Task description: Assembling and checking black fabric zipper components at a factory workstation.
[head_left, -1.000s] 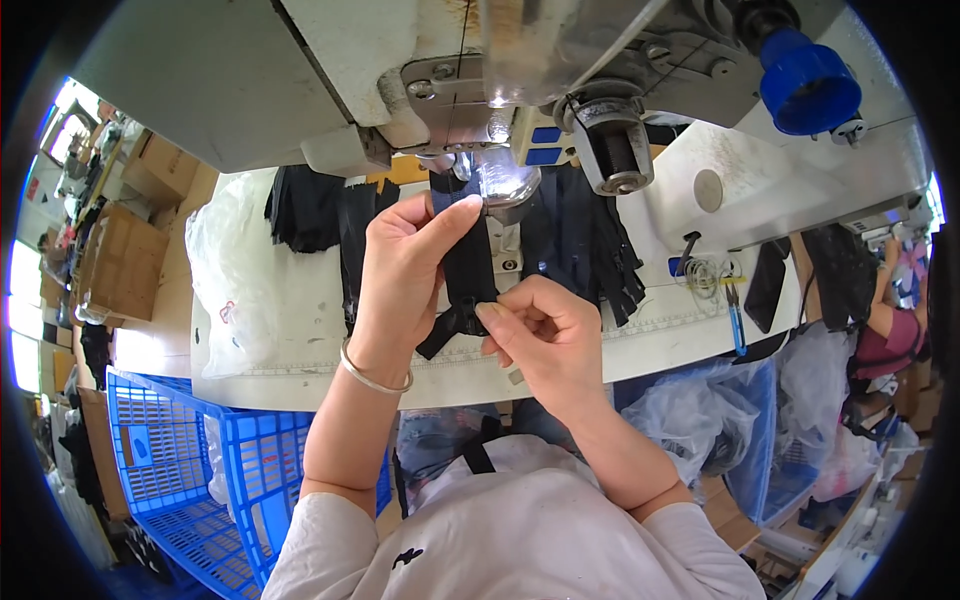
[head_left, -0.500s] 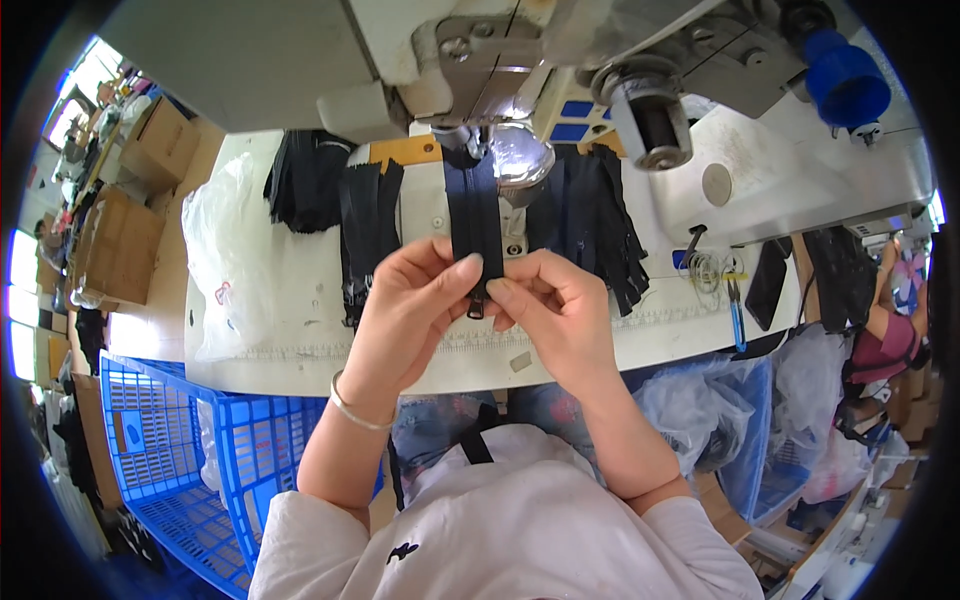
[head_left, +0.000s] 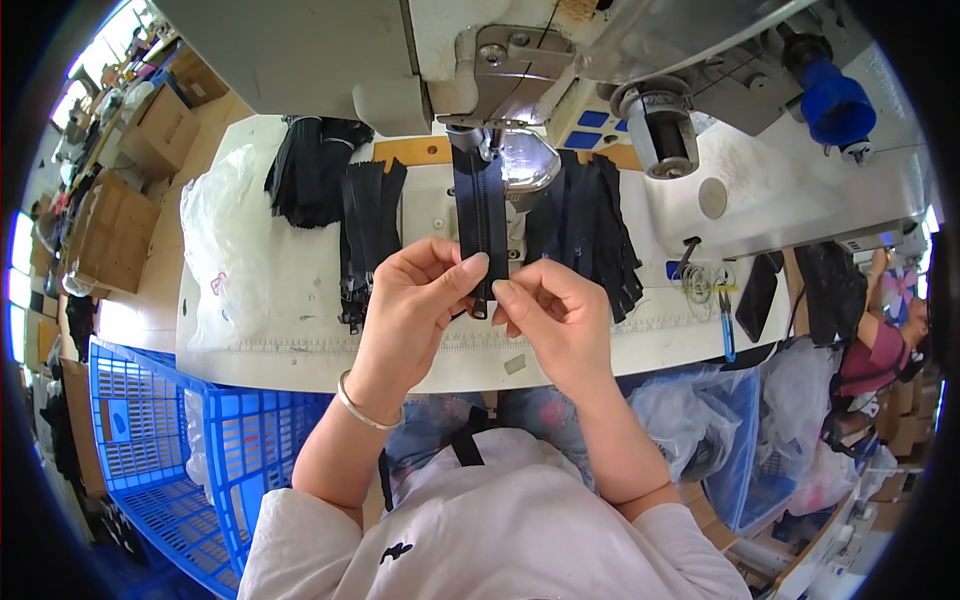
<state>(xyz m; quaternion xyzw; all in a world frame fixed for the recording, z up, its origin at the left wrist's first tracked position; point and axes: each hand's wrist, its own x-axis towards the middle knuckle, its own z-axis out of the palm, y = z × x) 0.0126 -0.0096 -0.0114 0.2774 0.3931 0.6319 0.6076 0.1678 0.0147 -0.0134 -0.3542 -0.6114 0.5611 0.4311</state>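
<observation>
A dark zipper (head_left: 481, 205) runs straight toward me from beneath the presser foot of a sewing machine (head_left: 520, 70). Its near end, with the metal pull (head_left: 478, 309), lies between my hands. My left hand (head_left: 425, 290) pinches the zipper's left edge between thumb and fingers. On the other edge, my right hand (head_left: 553, 310) has its thumb and forefinger closed on the tape near the end. More dark zippers (head_left: 370, 235) lie left of the machine's plate, and another row of zippers (head_left: 585, 230) lies to its right.
A bundle of black zippers (head_left: 312, 175) and a clear plastic bag (head_left: 222, 250) lie on the table's left. Blue-handled snips (head_left: 728, 325) and a black phone (head_left: 760, 295) rest at right. Blue crates (head_left: 225, 430) flank my lap. Another person (head_left: 880, 350) is at far right.
The whole view has shifted slightly. Both hands keep their pinch on the zipper's near end, and my right fingertips sit slightly farther from the pull.
</observation>
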